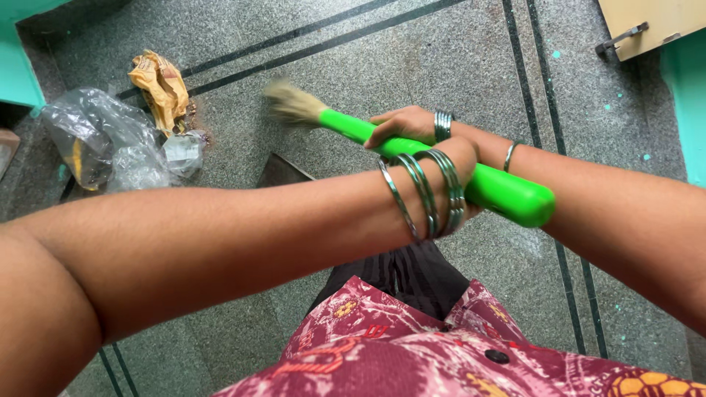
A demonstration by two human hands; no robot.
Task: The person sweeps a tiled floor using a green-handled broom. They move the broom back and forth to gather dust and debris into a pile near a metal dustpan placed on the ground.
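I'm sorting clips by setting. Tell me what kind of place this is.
Probably an indoor landing or entrance floor of a home. It shows a speckled stone floor with dark inlaid lines, a teal wall, and a wooden door's bottom corner with a latch.

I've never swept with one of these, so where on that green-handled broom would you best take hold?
Take the broom by its smooth green handle, not the pale bristle end. The handle is round and thick, so fingers wrap it well from above. Both hands already do so: the right hand nearer the bristles, the left hand further back, short of the rounded butt end. A two-handed grip suits its tilted pose.
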